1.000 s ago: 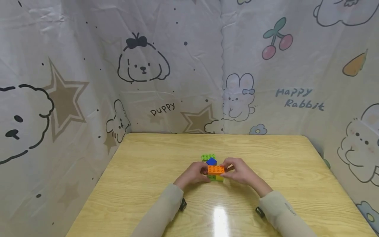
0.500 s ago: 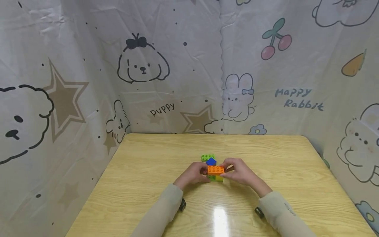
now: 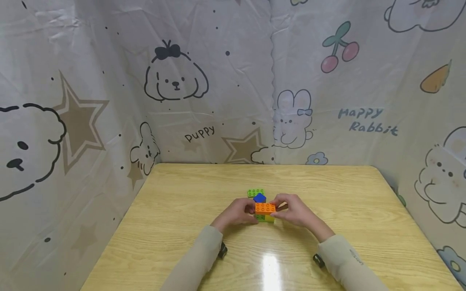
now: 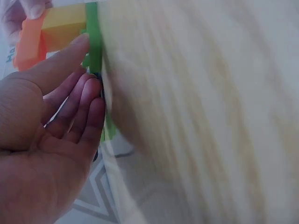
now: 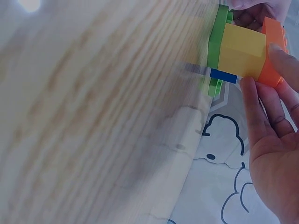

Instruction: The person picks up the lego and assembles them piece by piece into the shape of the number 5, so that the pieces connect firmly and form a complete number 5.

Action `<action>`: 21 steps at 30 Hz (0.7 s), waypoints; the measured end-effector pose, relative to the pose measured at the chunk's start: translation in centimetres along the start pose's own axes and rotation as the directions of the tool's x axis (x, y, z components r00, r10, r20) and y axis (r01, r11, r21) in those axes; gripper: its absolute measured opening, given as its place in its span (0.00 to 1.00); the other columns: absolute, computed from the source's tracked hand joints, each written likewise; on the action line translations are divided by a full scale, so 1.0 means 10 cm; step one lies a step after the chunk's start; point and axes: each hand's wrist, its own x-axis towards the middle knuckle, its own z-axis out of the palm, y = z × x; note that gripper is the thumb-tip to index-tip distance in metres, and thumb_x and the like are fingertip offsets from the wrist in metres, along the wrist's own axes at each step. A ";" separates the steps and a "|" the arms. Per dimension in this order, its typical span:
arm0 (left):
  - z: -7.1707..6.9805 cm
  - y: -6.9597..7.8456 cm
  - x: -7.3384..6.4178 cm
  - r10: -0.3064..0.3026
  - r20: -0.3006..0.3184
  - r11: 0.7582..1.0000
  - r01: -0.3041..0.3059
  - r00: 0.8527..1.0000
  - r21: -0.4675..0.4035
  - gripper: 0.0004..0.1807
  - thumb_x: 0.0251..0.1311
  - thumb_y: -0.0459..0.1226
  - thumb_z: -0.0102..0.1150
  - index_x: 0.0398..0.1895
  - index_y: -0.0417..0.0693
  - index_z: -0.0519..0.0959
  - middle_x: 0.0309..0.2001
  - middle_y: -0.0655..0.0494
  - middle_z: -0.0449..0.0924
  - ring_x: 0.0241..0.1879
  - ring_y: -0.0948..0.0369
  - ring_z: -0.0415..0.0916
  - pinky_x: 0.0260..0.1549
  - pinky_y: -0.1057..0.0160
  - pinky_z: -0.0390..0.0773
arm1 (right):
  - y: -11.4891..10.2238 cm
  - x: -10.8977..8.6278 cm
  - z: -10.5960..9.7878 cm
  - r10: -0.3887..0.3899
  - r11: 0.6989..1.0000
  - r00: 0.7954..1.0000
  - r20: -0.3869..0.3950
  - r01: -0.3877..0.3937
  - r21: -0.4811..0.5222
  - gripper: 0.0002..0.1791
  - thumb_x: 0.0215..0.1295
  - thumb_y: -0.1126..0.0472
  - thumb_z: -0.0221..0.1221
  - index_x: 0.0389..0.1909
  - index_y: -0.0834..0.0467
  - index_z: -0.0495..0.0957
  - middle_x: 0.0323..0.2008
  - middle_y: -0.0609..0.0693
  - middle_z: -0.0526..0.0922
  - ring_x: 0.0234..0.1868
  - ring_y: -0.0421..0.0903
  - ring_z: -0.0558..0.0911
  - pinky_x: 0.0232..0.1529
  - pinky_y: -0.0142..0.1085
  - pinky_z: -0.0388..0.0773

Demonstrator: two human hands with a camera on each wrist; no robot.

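Observation:
A small stack of toy building bricks stands on the table between both hands. Its bottom is a flat green brick [image 5: 217,42], a yellow block [image 5: 242,49] rises from one end, and an orange brick [image 3: 265,207] lies across the top, overhanging the green one. With thumb and fingers, my right hand [image 3: 293,210] pinches the orange brick at its right end. My left hand [image 3: 238,212] holds the green brick's left end, thumb tip at its studs and fingers curled behind. Just behind the stack are a blue brick [image 3: 259,198] and another green brick [image 3: 255,192].
The wood-grain table [image 3: 182,190] extends around the bricks on all sides. A printed curtain [image 3: 233,81] hangs behind it and along both sides. Light glares off the tabletop in front of the stack.
The left sleeve has shifted very slightly left. Both hands and the bricks look the same as before.

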 end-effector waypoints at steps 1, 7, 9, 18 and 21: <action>-0.02 0.00 0.00 -0.006 -0.005 1.000 0.006 1.000 -0.015 0.15 0.54 0.35 0.79 0.43 0.51 0.84 0.39 0.61 0.82 0.39 0.65 0.76 0.45 0.66 0.80 | 0.00 0.00 0.00 0.002 1.000 1.000 -0.001 -0.002 0.001 0.11 0.60 0.64 0.74 0.42 0.53 0.85 0.41 0.47 0.85 0.46 0.48 0.84 0.47 0.37 0.87; -0.14 0.00 0.01 -0.017 -0.088 0.998 0.011 0.996 -0.068 0.15 0.58 0.37 0.77 0.48 0.52 0.85 0.45 0.60 0.84 0.45 0.63 0.78 0.52 0.60 0.81 | 0.01 0.00 0.00 0.009 1.000 1.000 0.000 -0.009 0.013 0.11 0.60 0.64 0.74 0.42 0.53 0.85 0.41 0.47 0.85 0.47 0.50 0.84 0.48 0.37 0.87; -0.17 0.01 0.03 -0.013 -0.116 0.997 0.004 0.993 -0.076 0.15 0.59 0.37 0.75 0.50 0.50 0.85 0.47 0.59 0.85 0.47 0.62 0.78 0.54 0.58 0.81 | 0.02 0.00 0.00 0.011 1.000 1.000 0.001 -0.011 0.017 0.11 0.60 0.64 0.74 0.42 0.53 0.85 0.41 0.47 0.85 0.47 0.50 0.84 0.48 0.37 0.87; -0.22 0.01 0.17 0.009 -0.169 0.998 -0.018 0.986 -0.054 0.22 0.60 0.35 0.75 0.58 0.48 0.82 0.57 0.54 0.83 0.53 0.57 0.79 0.59 0.55 0.80 | 0.03 0.00 -0.01 0.008 1.000 1.000 -0.002 -0.008 0.016 0.11 0.60 0.63 0.74 0.43 0.53 0.86 0.42 0.47 0.85 0.46 0.47 0.84 0.48 0.36 0.87; -0.21 -0.02 0.21 0.007 -0.158 0.998 -0.017 0.987 -0.060 0.24 0.60 0.35 0.74 0.60 0.48 0.81 0.59 0.54 0.82 0.54 0.56 0.79 0.59 0.54 0.80 | 0.02 0.00 0.00 0.010 1.000 1.000 0.000 -0.010 0.018 0.11 0.60 0.63 0.74 0.43 0.53 0.85 0.42 0.47 0.85 0.46 0.48 0.84 0.48 0.36 0.87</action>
